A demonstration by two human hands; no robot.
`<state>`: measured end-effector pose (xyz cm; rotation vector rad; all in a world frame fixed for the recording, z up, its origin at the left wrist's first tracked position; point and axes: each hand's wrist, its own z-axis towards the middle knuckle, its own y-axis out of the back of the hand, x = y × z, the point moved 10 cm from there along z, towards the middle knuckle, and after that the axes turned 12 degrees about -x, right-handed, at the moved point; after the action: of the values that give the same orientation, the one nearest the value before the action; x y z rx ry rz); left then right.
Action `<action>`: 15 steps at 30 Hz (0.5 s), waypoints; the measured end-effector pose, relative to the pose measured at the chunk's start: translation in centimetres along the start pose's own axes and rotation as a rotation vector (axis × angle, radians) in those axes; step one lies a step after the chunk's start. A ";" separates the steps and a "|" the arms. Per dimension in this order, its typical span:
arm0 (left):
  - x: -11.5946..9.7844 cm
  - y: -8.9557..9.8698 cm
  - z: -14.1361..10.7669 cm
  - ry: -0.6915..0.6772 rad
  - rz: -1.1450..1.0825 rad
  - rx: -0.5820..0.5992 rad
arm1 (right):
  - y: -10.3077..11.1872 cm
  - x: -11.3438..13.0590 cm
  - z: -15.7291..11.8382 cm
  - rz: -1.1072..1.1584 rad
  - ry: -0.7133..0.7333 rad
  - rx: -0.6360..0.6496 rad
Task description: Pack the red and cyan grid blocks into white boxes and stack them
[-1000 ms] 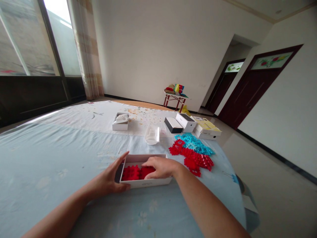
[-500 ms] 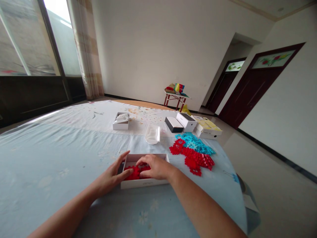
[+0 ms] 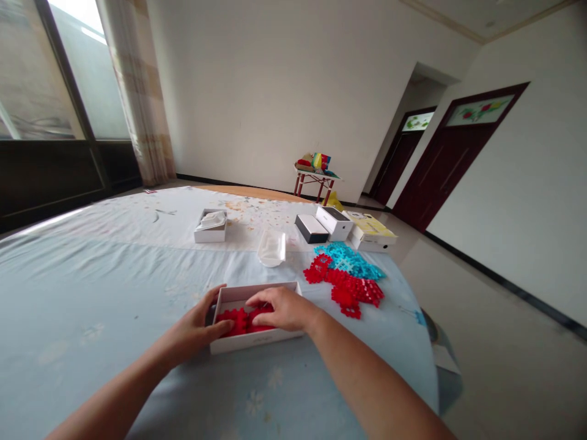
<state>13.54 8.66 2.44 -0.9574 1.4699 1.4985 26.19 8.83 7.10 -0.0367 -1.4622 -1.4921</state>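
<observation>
- Right hand (image 3: 285,310) is part-closed, fingers and thumb bent down into an open white rectangular cardboard box (image 3: 243,343). Its fingertips are over flat red plastic notched pieces (image 3: 239,321); whether it pinches one cannot be told.
- Left hand (image 3: 199,327) is half-open across the box's left end, fingers at the far corner, thumb over the wall onto the red pieces. Firmness of hold on the box cannot be told.
- Box location: near side of the surface, between both hands, resting on a pale-blue floral fabric cloth (image 3: 275,397). The red pieces lie along its near wall; bare floor shows on the far side.
- Risk, judged: uneven pressure from the two hands could ride one red piece over its neighbour. Cause: notched edges catching.
- Risk, judged: the box could slide or turn if the right hand pushes sideways. Cause: light cardboard on loose cloth, with only the left hand bracing.
- Risk, judged: the thin near wall could bow if pieces are forced against it.
- Risk, judged: the right forearm could brush the loose heap of red plastic pieces (image 3: 351,290) if swung outward. Cause: the heap lies near that arm, touching a turquoise plastic heap (image 3: 351,261).
</observation>
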 end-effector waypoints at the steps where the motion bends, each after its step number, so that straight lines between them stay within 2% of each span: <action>1: 0.0 0.0 0.1 -0.006 0.003 -0.002 | 0.3 0.0 -0.1 -0.005 -0.006 -0.022; 7: -0.4 0.8 0.3 -0.014 -0.005 -0.072 | 3.8 -1.0 -0.9 -0.227 -0.110 -0.232; 11: -0.1 0.4 0.2 0.044 -0.084 -0.039 | 3.1 -1.3 -1.1 -0.271 -0.119 -0.190; 15: -0.2 0.7 0.4 0.006 -0.073 -0.059 | 3.1 -1.4 -1.2 -0.189 -0.108 -0.216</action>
<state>13.01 9.03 2.88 -1.0411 1.3871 1.4939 29.53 9.51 8.22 -0.1144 -1.4144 -1.8228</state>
